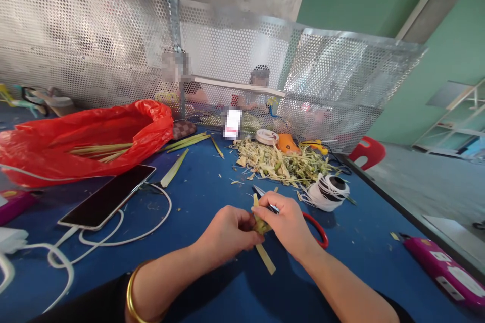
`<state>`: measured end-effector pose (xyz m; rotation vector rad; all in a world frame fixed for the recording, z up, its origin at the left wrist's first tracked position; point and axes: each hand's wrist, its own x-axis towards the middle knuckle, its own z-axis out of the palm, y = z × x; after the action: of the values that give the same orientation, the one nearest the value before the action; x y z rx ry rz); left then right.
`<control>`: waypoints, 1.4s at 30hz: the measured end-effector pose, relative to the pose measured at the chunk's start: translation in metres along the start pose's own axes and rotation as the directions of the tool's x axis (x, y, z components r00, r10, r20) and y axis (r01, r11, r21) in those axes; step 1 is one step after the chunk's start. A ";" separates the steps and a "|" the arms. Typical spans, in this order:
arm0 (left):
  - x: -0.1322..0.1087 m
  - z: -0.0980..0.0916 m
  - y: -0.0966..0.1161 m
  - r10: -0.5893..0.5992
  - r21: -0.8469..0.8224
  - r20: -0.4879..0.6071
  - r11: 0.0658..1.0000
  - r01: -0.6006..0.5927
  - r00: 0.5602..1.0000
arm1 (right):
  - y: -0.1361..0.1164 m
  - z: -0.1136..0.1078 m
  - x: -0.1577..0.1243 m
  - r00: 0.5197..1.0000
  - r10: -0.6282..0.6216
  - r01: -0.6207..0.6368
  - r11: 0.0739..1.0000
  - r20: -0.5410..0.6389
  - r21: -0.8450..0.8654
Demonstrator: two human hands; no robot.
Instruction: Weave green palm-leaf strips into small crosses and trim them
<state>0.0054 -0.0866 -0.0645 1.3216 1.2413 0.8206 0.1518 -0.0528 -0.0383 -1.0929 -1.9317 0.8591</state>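
Note:
Between my two hands is a small piece woven from pale green leaf strips (265,258), with one flat end hanging down toward me and a short end sticking up. My left hand (231,229) pinches its left side between thumb and fingers. Closed on its upper right side is my right hand (282,217), thumb and fingertips pressed on the strips. The fingers hide much of the weave. Under my right hand lie scissors with red handles (320,229), their blades pointing away to the upper left.
Leaf scraps (284,161) are heaped behind my hands, beside a spool of white cord (328,193). Left are a red plastic bag (91,136) of long leaves, a phone (109,197) and its white cable (166,212). A purple device (443,267) sits right. A perforated metal screen (235,45) stands behind.

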 end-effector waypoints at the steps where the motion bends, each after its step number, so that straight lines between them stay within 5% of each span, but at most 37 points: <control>1: 0.000 -0.001 -0.001 0.004 0.019 0.005 1.000 -0.004 1.000 | 0.000 0.003 0.000 0.999 -0.030 0.030 1.000 -0.021 -0.001; 6: 0.001 -0.002 0.003 -0.026 -0.037 0.022 0.999 0.027 0.999 | 0.005 0.008 0.000 0.969 -0.226 0.213 0.969 -0.098 -0.129; 10: -0.001 -0.006 0.016 -0.125 -0.247 -0.098 0.964 0.097 0.987 | 0.001 -0.006 -0.004 0.826 -0.499 0.366 0.828 -0.262 -0.424; 13: -0.003 -0.012 0.025 -0.168 -0.405 -0.150 0.910 0.094 0.974 | -0.007 -0.010 -0.010 0.768 -0.624 0.480 0.709 -0.144 -0.517; 17: -0.005 -0.017 0.025 -0.155 -0.508 -0.112 0.858 0.077 0.982 | -0.007 -0.001 -0.013 0.761 -0.639 0.575 0.583 0.114 -0.574; 24: -0.003 -0.015 0.017 -0.154 -0.549 -0.075 0.831 0.089 0.985 | 0.003 0.008 -0.010 0.668 -0.715 0.619 0.379 0.206 -0.688; 35: -0.004 -0.015 0.021 -0.135 -0.602 -0.128 0.798 0.031 0.983 | -0.005 0.008 -0.016 0.567 -0.774 0.746 0.336 0.283 -0.576; 42: -0.003 -0.015 0.023 -0.182 -0.622 -0.236 0.783 -0.004 0.955 | -0.009 0.009 -0.018 0.563 -0.755 0.790 0.370 0.338 -0.489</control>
<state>-0.0049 -0.0826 -0.0393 0.6141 1.0988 1.2521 0.1470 -0.0745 -0.0400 -0.2831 -2.4760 -0.3142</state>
